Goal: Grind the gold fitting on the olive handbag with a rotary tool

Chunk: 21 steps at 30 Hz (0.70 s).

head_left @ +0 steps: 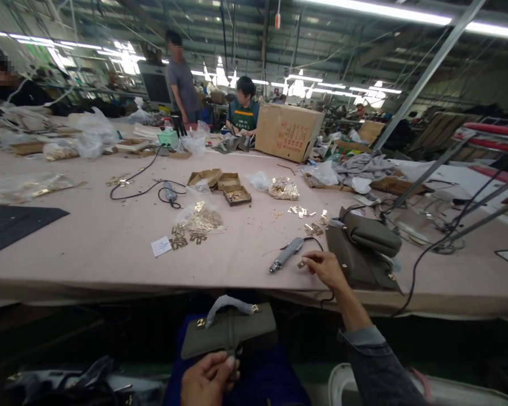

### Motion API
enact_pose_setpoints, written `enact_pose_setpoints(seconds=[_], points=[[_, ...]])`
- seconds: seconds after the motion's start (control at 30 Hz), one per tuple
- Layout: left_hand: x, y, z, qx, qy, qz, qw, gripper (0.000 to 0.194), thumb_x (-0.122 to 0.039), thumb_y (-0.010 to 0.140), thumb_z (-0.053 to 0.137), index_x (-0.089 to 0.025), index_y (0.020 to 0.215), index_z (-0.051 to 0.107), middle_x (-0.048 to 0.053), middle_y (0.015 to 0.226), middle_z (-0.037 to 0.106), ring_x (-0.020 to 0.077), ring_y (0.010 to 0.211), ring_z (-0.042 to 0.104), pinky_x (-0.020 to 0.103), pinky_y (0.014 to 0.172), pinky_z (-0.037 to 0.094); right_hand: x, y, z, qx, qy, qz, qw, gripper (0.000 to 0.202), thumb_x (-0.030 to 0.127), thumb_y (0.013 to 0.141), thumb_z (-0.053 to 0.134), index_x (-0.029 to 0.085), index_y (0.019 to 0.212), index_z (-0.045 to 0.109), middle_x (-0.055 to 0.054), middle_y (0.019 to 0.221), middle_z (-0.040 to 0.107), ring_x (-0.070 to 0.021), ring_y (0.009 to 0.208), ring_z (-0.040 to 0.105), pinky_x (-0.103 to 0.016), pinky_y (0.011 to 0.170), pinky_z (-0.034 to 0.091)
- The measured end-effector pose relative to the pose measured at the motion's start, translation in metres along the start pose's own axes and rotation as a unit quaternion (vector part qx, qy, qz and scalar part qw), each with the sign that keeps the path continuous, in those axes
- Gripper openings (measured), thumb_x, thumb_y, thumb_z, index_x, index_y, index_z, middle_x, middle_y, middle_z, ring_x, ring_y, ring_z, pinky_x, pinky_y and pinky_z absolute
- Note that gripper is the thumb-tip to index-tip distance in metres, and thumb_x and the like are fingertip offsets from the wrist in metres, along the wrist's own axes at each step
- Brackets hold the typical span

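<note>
On my lap lies an olive-grey handbag (254, 330) with gold fittings and a plastic-wrapped handle (231, 304). My left hand (209, 379) pinches the narrow strap at the bag's near edge, thumb on top. Over the table's front edge, my right hand (327, 269) holds a small gold metal plate (302, 264) between thumb and fingertips. Just left of that hand rests a grey electric screwdriver (287, 255) with a black cord. To the right, more olive-grey bags (364, 251) lie stacked, and loose gold plates (313, 229) are scattered behind.
A plastic bag of gold plates (203, 217) spills near a white label (161, 246). Small cardboard boxes (237, 195) hold tiny parts. A second screwdriver (169, 193) lies farther back. A large carton (288, 132) stands behind, near a seated person (243, 110). Metal poles slant at right.
</note>
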State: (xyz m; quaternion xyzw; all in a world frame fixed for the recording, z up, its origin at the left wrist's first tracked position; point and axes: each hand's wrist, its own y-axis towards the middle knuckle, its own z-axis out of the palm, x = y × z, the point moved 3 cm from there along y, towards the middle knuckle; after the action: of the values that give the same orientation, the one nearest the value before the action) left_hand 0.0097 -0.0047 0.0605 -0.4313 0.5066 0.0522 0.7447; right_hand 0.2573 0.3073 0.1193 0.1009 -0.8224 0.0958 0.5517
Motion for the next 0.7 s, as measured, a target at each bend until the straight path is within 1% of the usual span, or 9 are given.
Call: enact_pose_setpoints(seconds=[0.03, 0.1, 0.17, 0.23, 0.3, 0.37, 0.47, 0.57, 0.7], points=[[-0.002, -0.001, 0.001, 0.005, 0.007, 0.002, 1.0, 0.056, -0.053, 0.05, 0.093, -0.009, 0.078, 0.073, 0.015, 0.069, 0.074, 0.0265, 0.06, 0.071, 0.028, 0.052, 0.054, 0.007, -0.011, 0.01, 0.017, 0.011, 0.003, 1.0, 0.049, 0.052, 0.072, 0.081, 0.009, 0.093, 0.076, -0.007, 0.064, 0.066, -0.0169, 0.056, 0.058, -0.028, 0.053, 0.048], [-0.005, -0.002, 0.002, 0.024, 0.021, 0.004, 0.999, 0.051, -0.05, 0.054, 0.092, -0.008, 0.075, 0.074, 0.015, 0.068, 0.073, 0.0243, 0.058, 0.07, 0.026, 0.049, 0.05, 0.023, -0.038, 0.036, 0.069, 0.049, 0.006, 0.996, 0.048, 0.051, 0.074, 0.082, 0.009, 0.096, 0.077, -0.008, 0.067, 0.067, -0.018, 0.059, 0.059, -0.029, 0.056, 0.049], [-0.006, -0.001, 0.003, 0.052, 0.024, 0.006, 0.998, 0.045, -0.046, 0.06, 0.089, -0.007, 0.075, 0.074, 0.016, 0.07, 0.074, 0.0226, 0.058, 0.069, 0.024, 0.048, 0.049, 0.038, -0.066, 0.069, 0.152, 0.085, 0.014, 0.985, 0.045, 0.048, 0.077, 0.082, 0.01, 0.099, 0.076, -0.008, 0.073, 0.068, -0.018, 0.062, 0.061, -0.029, 0.059, 0.05], [-0.003, 0.001, 0.002, 0.064, 0.01, 0.004, 0.998, 0.041, -0.041, 0.064, 0.086, -0.005, 0.079, 0.075, 0.016, 0.073, 0.074, 0.022, 0.059, 0.07, 0.023, 0.049, 0.049, 0.046, -0.095, 0.104, 0.241, 0.106, 0.046, 0.964, 0.043, 0.044, 0.078, 0.082, 0.011, 0.104, 0.074, -0.008, 0.078, 0.069, -0.0178, 0.063, 0.062, -0.028, 0.059, 0.05], [-0.001, 0.003, -0.001, 0.071, 0.001, 0.001, 0.997, 0.039, -0.037, 0.067, 0.085, -0.004, 0.085, 0.076, 0.017, 0.075, 0.075, 0.0219, 0.06, 0.071, 0.024, 0.052, 0.05, 0.049, -0.119, 0.133, 0.308, 0.11, 0.08, 0.941, 0.038, 0.042, 0.079, 0.08, 0.012, 0.1, 0.073, -0.007, 0.078, 0.068, -0.0179, 0.064, 0.063, -0.027, 0.058, 0.05], [0.002, 0.003, -0.004, 0.079, 0.001, -0.006, 0.997, 0.039, -0.034, 0.067, 0.084, -0.003, 0.09, 0.077, 0.017, 0.077, 0.075, 0.0225, 0.063, 0.071, 0.025, 0.054, 0.052, 0.05, -0.136, 0.155, 0.351, 0.102, 0.081, 0.927, 0.029, 0.04, 0.082, 0.076, 0.013, 0.091, 0.072, -0.006, 0.075, 0.067, -0.0184, 0.065, 0.063, -0.027, 0.06, 0.05], [0.001, 0.002, -0.007, 0.104, 0.006, -0.011, 0.994, 0.04, -0.033, 0.068, 0.083, -0.002, 0.092, 0.077, 0.019, 0.081, 0.076, 0.0235, 0.066, 0.072, 0.027, 0.057, 0.054, 0.05, -0.145, 0.173, 0.364, 0.07, 0.052, 0.927, 0.023, 0.037, 0.086, 0.07, 0.014, 0.084, 0.073, -0.006, 0.072, 0.067, -0.0185, 0.065, 0.063, -0.027, 0.061, 0.05], [-0.002, 0.0, -0.008, 0.129, 0.01, -0.005, 0.992, 0.038, -0.034, 0.07, 0.081, -0.003, 0.092, 0.078, 0.018, 0.081, 0.076, 0.0233, 0.068, 0.072, 0.027, 0.059, 0.054, 0.047, -0.146, 0.181, 0.349, 0.042, 0.036, 0.936, 0.019, 0.034, 0.085, 0.07, 0.016, 0.083, 0.075, -0.006, 0.075, 0.068, -0.0184, 0.063, 0.062, -0.027, 0.059, 0.049], [-0.003, 0.0, -0.008, 0.13, 0.003, -0.009, 0.992, 0.04, -0.035, 0.071, 0.081, -0.004, 0.095, 0.079, 0.018, 0.084, 0.076, 0.0246, 0.072, 0.073, 0.029, 0.063, 0.056, 0.04, -0.15, 0.188, 0.331, 0.01, 0.02, 0.943, 0.017, 0.032, 0.085, 0.068, 0.017, 0.082, 0.077, -0.006, 0.077, 0.067, -0.0178, 0.064, 0.061, -0.027, 0.058, 0.048]])
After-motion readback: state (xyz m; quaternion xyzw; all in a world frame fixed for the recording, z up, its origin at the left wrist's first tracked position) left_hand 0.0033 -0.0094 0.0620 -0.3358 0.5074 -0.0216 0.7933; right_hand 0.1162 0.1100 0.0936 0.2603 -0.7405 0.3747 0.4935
